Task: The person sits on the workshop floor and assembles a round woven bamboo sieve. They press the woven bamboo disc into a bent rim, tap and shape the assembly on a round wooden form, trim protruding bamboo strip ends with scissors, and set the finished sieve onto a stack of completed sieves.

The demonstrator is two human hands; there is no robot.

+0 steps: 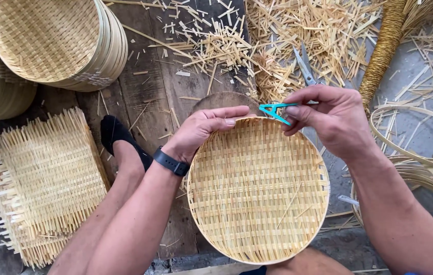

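Note:
A round woven bamboo tray [257, 193] lies in front of me on a dark wooden board. My left hand [203, 130], with a black band on the wrist, rests on the tray's far left rim, fingers stretched along it. My right hand [331, 119] pinches a small teal clip [276, 110] at the tray's far rim. The clip's jaws point toward my left fingertips.
A stack of finished round trays [58, 43] stands at the back left. Square woven mats [43, 183] lie at the left. Scissors [304, 66] sit in bamboo offcuts [277, 35] behind the tray. Bamboo strip hoops [420, 153] lie at the right. A black-socked foot [119, 140] rests on the board.

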